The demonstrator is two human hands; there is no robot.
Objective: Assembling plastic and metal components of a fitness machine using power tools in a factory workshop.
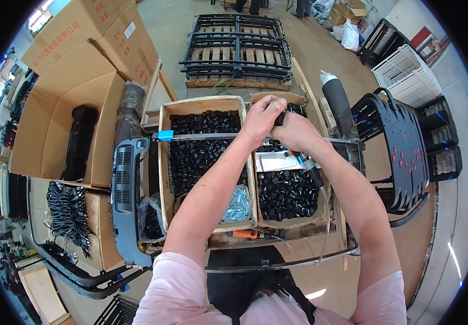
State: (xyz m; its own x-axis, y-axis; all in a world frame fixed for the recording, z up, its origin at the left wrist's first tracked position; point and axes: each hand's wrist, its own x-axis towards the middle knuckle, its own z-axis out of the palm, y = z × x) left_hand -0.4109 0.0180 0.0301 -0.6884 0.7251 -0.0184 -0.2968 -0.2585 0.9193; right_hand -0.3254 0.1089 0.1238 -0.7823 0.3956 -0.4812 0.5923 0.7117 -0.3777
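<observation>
My left hand (259, 120) is closed at the far metal rail (212, 137), its fingers around a small black part (280, 118). Right beside it, my right hand (300, 133) is wrapped round an air screwdriver (312, 171), whose pale hose (327, 208) hangs toward me. The screwdriver's tip is hidden by my hands. The rail belongs to a frame lying across the boxes, with a grey vented plastic panel (124, 200) at its left end. Under my arms, a left box (165, 162) and a right box (293, 221) hold many black round plastic parts.
Silver screws (237, 206) fill a corner of the left box. An orange-handled tool (246, 234) lies near the frame's front rail (277, 265). Tall cartons (60, 130) stand left, beside a bundle of black cables (66, 214). Black racks (401, 146) stand right; a loaded pallet (234, 82) lies ahead.
</observation>
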